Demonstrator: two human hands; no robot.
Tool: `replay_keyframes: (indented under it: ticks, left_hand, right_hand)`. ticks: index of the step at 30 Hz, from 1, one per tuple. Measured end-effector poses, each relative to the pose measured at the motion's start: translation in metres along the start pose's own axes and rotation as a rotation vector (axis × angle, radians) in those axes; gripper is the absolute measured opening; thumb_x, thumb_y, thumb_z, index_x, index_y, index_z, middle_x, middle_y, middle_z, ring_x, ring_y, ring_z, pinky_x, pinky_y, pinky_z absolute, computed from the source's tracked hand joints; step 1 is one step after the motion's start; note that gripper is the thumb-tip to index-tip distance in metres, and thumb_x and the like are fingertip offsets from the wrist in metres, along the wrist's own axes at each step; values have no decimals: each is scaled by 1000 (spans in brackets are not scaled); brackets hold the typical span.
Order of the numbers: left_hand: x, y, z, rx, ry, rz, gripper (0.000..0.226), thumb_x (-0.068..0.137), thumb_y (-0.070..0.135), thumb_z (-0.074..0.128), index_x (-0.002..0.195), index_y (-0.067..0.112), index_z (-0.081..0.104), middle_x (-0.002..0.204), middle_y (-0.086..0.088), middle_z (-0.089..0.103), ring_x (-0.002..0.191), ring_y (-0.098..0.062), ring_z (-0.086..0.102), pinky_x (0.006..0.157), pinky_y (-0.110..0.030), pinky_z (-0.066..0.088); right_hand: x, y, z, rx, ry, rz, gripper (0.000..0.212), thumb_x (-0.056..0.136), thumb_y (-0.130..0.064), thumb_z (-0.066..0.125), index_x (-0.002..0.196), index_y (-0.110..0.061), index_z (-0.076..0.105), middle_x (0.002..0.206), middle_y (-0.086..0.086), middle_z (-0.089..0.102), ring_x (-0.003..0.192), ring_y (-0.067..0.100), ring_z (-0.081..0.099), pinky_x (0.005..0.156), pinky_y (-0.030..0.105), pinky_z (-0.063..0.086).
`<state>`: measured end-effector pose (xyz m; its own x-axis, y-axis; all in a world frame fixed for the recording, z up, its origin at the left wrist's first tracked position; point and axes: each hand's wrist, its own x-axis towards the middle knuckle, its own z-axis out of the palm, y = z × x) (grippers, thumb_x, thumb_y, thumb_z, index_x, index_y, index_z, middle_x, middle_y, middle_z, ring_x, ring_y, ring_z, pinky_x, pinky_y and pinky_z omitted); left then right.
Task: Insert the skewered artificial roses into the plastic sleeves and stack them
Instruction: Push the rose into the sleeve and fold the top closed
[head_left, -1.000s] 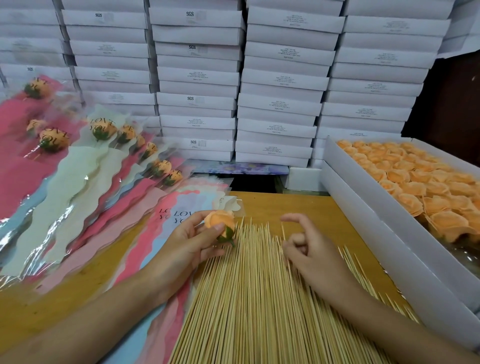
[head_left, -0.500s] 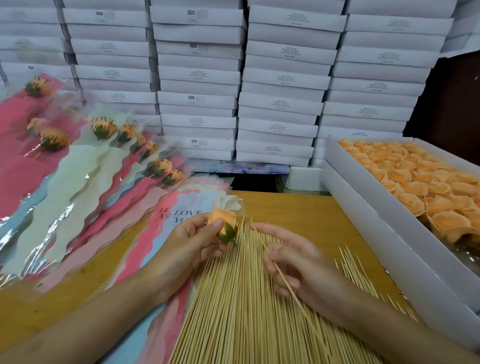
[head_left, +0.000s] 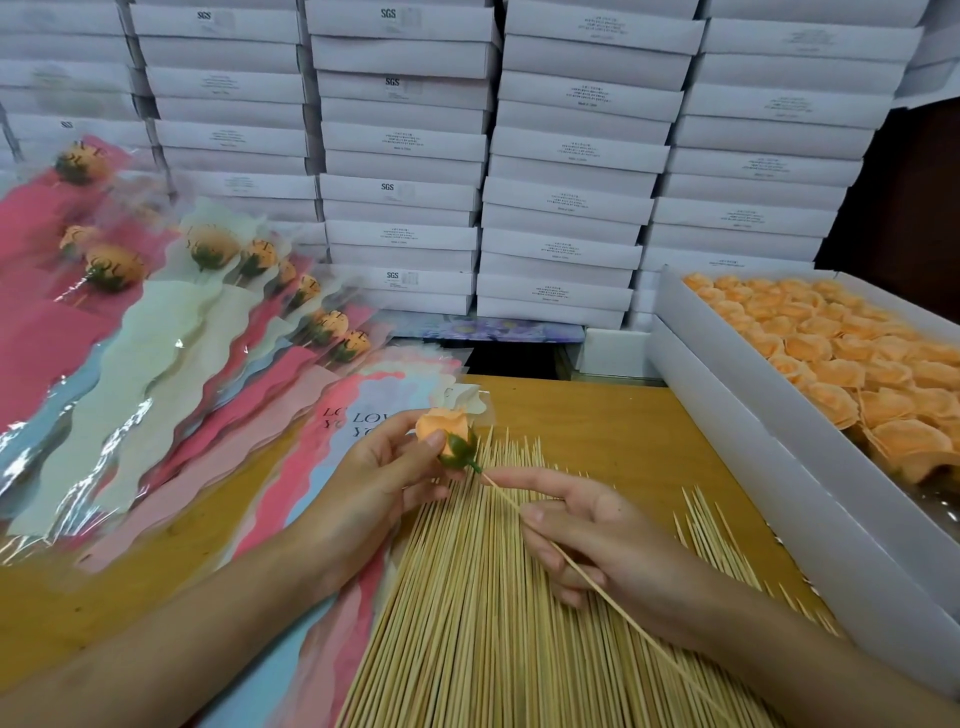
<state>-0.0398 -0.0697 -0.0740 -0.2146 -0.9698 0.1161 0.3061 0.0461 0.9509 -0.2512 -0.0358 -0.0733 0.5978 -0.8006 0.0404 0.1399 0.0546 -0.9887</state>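
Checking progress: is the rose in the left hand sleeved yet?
No, the left hand holds the orange rose bare, above the loose skewers.

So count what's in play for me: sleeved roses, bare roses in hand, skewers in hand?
Sleeved roses, on the left: 9
Bare rose, in the left hand: 1
Skewer, in the right hand: 1
Total: 11

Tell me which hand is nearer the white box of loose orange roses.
Right. The right hand, pinching a skewer over the skewer pile, lies just left of the box. The left hand, holding a rose, is farther left, beyond the right hand.
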Motion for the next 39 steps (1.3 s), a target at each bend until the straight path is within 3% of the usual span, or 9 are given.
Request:
replay_keyframes:
  ticks: [9, 15, 22, 33, 36, 39]
  left_hand:
    - [-1, 1, -1, 15, 9, 27, 28, 84, 17, 60, 111, 10, 63, 96, -11, 70, 79, -16, 67, 70, -22, 55]
    - [-1, 0, 0, 28, -4, 31, 35, 84, 15, 60, 118, 7, 61, 97, -11, 70, 83, -17, 67, 74, -24, 55]
    - [-2, 1, -1, 14, -38, 31, 34, 83, 15, 62, 116, 8, 62, 99, -12, 72, 85, -18, 70, 71, -22, 57]
    - [-2, 1, -2, 6, -85, 18, 21, 83, 13, 61, 105, 9, 63, 100, -17, 71, 83, -21, 70, 73, -24, 57]
    - [-1, 1, 0, 25, -83, 37, 32, 84, 18, 62, 114, 6, 61, 108, -20, 70, 87, -24, 69, 73, -25, 57]
    - [0, 3, 0, 7, -32, 49, 35, 83, 20, 64, 115, 5, 61, 106, -20, 70, 85, -24, 70, 70, -24, 57]
  right_hand:
    - [1, 0, 1, -23, 2, 6, 42, 88, -26, 58, 130, -24, 58, 63, -5, 53, 42, 2, 38, 46, 18, 44]
    - [0, 1, 0, -35, -6, 8, 33, 96, -20, 54, 129, -25, 59, 64, -6, 54, 43, 2, 40, 48, 17, 45]
    - [1, 0, 1, -37, -7, -1, 30, 93, -25, 58, 122, -29, 65, 63, -5, 53, 43, 2, 40, 48, 17, 46]
    - [0, 0, 0, -66, -10, 1, 41, 88, -29, 60, 129, -26, 56, 62, -6, 52, 44, 3, 39, 49, 17, 46]
    - [0, -1, -1, -23, -2, 8, 43, 88, -28, 61, 130, -22, 56, 64, -4, 54, 45, 2, 41, 46, 16, 42]
    - [0, -3, -1, -38, -8, 29, 36, 93, -30, 59, 127, -19, 60, 63, -5, 55, 46, 2, 37, 46, 19, 27]
